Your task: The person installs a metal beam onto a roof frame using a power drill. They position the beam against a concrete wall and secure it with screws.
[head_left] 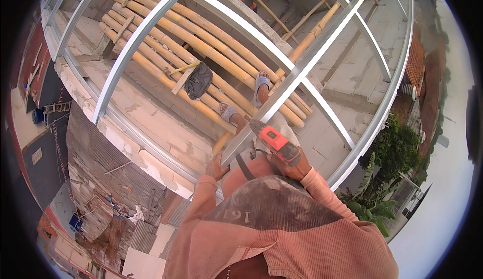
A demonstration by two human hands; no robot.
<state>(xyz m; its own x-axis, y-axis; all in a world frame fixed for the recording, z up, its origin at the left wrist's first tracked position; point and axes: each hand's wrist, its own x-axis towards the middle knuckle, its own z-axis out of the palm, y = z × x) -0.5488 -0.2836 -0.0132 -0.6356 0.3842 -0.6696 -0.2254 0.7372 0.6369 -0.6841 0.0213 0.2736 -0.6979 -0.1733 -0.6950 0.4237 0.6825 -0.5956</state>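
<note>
My right hand [298, 166] is wrapped around a red and black cordless drill [275, 139]. The drill's nose points up and left, close against a long silver metal channel [292, 84]; whether its tip touches the metal I cannot make out. At the near end of that channel, my left hand [216, 169] grips it low down, fingers curled on its side. The channel runs away diagonally to the upper right and crosses other silver frame members [329, 113]. Both my forearms wear faded orange-pink sleeves.
Below the frame, my feet in grey sandals [262, 82] stand on tied bamboo poles [201, 42]. A black bag [198, 81] lies there. Light block walls [146, 123] edge the space. Beyond and lower are rusty corrugated roofs [95, 143] on the left and trees [395, 146] on the right.
</note>
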